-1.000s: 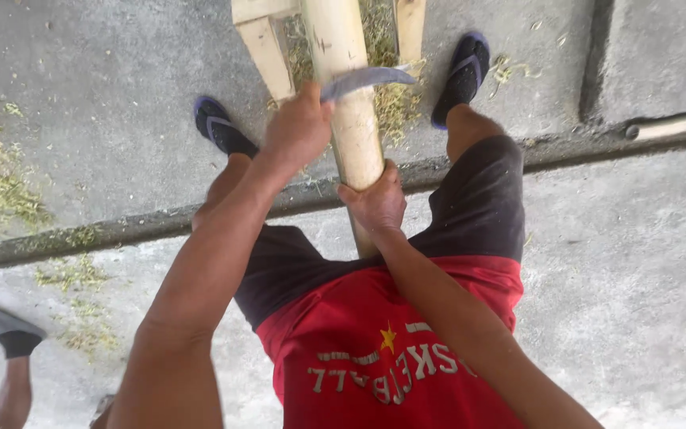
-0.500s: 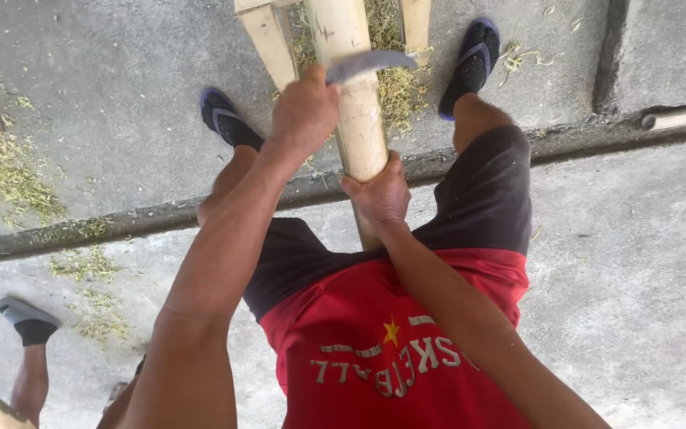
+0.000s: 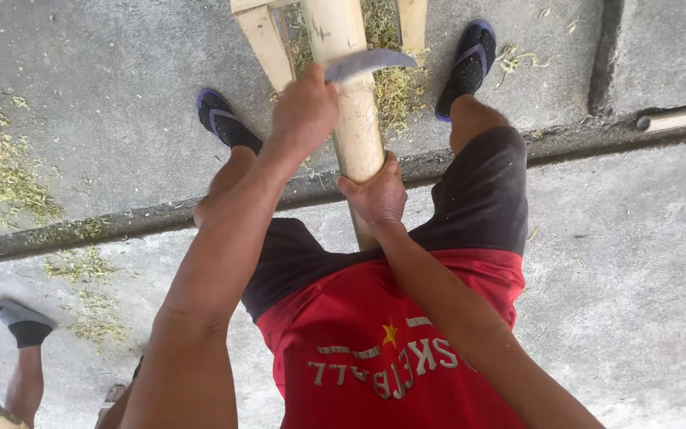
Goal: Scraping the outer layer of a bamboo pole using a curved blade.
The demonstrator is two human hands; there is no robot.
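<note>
Clenched left hand (image 3: pixel 303 111) round curved knife (image 3: pixel 371 62); gripped bamboo pole (image 3: pixel 351 95) with right hand (image 3: pixel 375 195). Best shaved shallowly, away from that holding hand, pole braced firm.

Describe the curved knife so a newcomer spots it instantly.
Find the thick pale bamboo pole running up the middle between the person's knees, gripped low by the right hand. Across it near the top lies a curved grey metal blade, held by the left hand. It is the only dull grey, crescent-shaped thing among straight tan wooden slats.
</note>
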